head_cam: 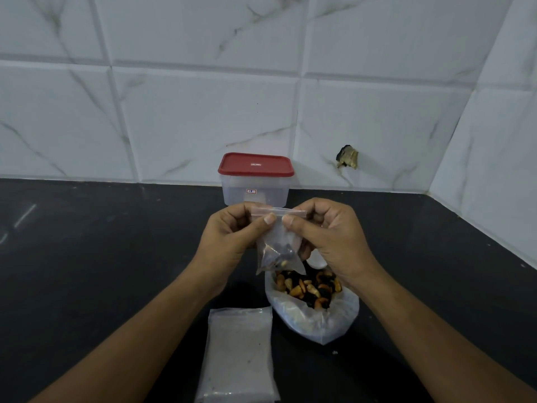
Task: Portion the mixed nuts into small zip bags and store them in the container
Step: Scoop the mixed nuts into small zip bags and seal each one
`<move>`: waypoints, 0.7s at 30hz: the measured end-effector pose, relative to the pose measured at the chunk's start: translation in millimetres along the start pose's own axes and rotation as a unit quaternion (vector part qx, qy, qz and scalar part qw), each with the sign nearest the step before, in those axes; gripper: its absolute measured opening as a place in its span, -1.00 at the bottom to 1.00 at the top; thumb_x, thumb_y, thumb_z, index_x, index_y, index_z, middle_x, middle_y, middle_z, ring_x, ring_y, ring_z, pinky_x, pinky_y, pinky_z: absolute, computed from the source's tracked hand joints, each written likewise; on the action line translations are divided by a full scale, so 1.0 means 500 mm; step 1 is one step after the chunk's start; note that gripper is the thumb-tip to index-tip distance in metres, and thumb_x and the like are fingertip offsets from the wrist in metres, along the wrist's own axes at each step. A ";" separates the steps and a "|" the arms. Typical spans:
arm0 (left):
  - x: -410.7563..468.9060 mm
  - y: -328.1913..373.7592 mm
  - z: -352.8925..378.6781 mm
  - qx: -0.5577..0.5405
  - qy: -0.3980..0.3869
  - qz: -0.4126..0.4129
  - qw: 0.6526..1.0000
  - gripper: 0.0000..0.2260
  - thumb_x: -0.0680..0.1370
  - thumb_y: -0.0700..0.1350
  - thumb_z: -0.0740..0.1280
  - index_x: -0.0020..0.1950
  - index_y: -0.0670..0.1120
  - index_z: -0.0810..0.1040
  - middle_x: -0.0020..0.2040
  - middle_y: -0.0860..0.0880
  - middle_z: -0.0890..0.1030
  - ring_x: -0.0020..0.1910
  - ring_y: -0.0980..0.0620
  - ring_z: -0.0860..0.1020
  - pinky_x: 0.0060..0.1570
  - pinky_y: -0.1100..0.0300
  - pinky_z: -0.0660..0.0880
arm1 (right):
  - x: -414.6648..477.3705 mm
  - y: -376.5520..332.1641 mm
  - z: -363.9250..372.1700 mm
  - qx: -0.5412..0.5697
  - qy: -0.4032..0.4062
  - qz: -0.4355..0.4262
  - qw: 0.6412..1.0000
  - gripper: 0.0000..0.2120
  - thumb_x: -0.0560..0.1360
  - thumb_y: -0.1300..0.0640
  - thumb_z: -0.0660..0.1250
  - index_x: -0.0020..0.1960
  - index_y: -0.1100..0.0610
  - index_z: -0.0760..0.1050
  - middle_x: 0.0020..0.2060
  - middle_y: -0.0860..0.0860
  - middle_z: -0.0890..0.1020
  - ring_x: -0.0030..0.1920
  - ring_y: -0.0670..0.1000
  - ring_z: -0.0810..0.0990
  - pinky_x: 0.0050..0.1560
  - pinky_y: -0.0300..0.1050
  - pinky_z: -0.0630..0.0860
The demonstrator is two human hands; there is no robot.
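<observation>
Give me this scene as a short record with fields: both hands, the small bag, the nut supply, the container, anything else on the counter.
left hand: pinches top edge of small zip bag
right hand: pinches the same top edge
small zip bag: held up, some nuts at its bottom
bag of mixed nuts: open, on the dark counter below the hands
container: clear, red lid on, by the tiled wall
flat clear packet: on the counter nearest the camera, contents unclear

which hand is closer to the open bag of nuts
Right. The right hand is above the open nut bag; the left hand is up and to its left. Both pinch the small zip bag.
</observation>
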State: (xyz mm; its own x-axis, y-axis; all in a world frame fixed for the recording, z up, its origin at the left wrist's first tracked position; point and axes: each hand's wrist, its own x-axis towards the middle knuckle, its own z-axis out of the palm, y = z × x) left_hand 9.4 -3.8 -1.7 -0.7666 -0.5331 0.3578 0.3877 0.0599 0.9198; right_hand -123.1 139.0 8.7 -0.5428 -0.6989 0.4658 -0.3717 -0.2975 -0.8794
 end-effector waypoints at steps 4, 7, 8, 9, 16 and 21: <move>0.001 0.000 -0.003 0.005 -0.003 0.000 1.000 -0.80 0.51 -0.16 0.43 0.07 -0.24 0.67 0.00 -0.19 0.72 0.00 -0.09 0.70 0.02 0.10 0.65 | 0.001 0.000 0.006 -0.006 -0.011 -0.002 1.000 -0.96 0.56 0.22 0.49 -0.06 0.19 0.67 -0.29 0.17 0.69 -0.37 0.12 0.62 -0.42 -0.02 0.56; 0.002 -0.002 -0.003 0.005 -0.002 0.000 1.000 -0.81 0.53 -0.16 0.43 0.06 -0.24 0.67 0.00 -0.21 0.72 0.00 -0.09 0.69 0.02 0.10 0.65 | 0.001 0.000 0.005 -0.008 -0.012 -0.006 1.000 -0.97 0.56 0.21 0.49 -0.04 0.18 0.67 -0.28 0.16 0.70 -0.36 0.12 0.62 -0.42 -0.03 0.56; 0.001 -0.002 -0.002 0.005 -0.002 0.000 1.000 -0.81 0.53 -0.16 0.42 0.07 -0.24 0.67 0.00 -0.21 0.72 0.00 -0.09 0.69 0.02 0.10 0.65 | 0.001 0.000 0.006 -0.007 -0.012 -0.006 1.000 -0.96 0.56 0.21 0.49 -0.02 0.19 0.67 -0.27 0.14 0.70 -0.36 0.13 0.62 -0.42 -0.03 0.55; 0.000 -0.002 -0.001 0.004 -0.001 -0.001 1.000 -0.81 0.53 -0.15 0.42 0.07 -0.23 0.67 0.00 -0.21 0.72 -0.01 -0.08 0.70 0.01 0.11 0.65 | 0.001 -0.001 0.007 -0.006 -0.011 -0.006 1.000 -0.95 0.56 0.22 0.49 0.00 0.19 0.66 -0.26 0.13 0.71 -0.35 0.14 0.62 -0.43 -0.03 0.55; -0.002 -0.002 0.001 0.002 0.002 -0.005 1.000 -0.77 0.52 -0.14 0.42 0.10 -0.25 0.67 0.01 -0.21 0.73 0.02 -0.10 0.71 0.01 0.12 0.65 | 0.003 -0.003 0.006 -0.011 -0.011 0.002 1.000 -0.92 0.55 0.23 0.50 0.01 0.22 0.64 -0.29 0.05 0.69 -0.39 0.12 0.61 -0.42 -0.03 0.56; -0.001 0.000 0.000 0.026 -0.005 -0.004 1.000 -0.77 0.52 -0.14 0.42 0.10 -0.24 0.67 -0.01 -0.15 0.74 0.00 -0.05 0.71 -0.04 0.18 0.63 | 0.002 0.001 0.003 -0.016 -0.013 0.018 1.000 -0.96 0.56 0.23 0.49 -0.01 0.18 0.65 -0.28 0.06 0.70 -0.34 0.07 0.62 -0.37 -0.04 0.57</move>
State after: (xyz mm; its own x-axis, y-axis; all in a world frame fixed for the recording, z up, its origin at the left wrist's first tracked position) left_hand 9.8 -3.7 -2.1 -0.7746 -0.5252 0.3525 0.3549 0.1006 0.9295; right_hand -122.6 137.1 8.5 -0.5367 -0.7255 0.4308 -0.3758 -0.2516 -0.8919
